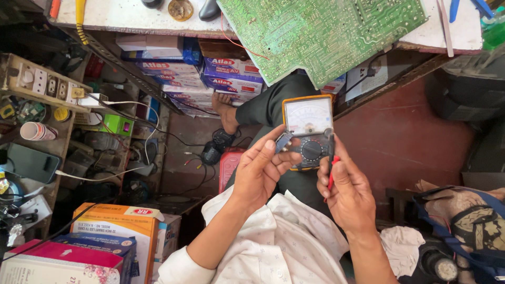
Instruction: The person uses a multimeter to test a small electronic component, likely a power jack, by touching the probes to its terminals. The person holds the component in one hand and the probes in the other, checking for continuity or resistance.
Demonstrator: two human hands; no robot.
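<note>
A big green circuit board (323, 34) overhangs the table (131, 18). Below it, on the person's lap, sits a yellow-edged meter (307, 131) with a white dial face and black knob. The left hand (260, 171) pinches a small grey part (283, 142); the right hand (347, 192) grips a red probe (332, 173).

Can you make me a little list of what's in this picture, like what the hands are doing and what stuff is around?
Left hand: pinches a small grey part against the meter
Right hand: grips a red probe beside the meter
Meter: orange-edged, needle dial on top, black round knob below, resting on the lap
Above: big green circuit board lying over the workbench edge
Left side: power strip, cardboard boxes
Floor: dark red
</note>
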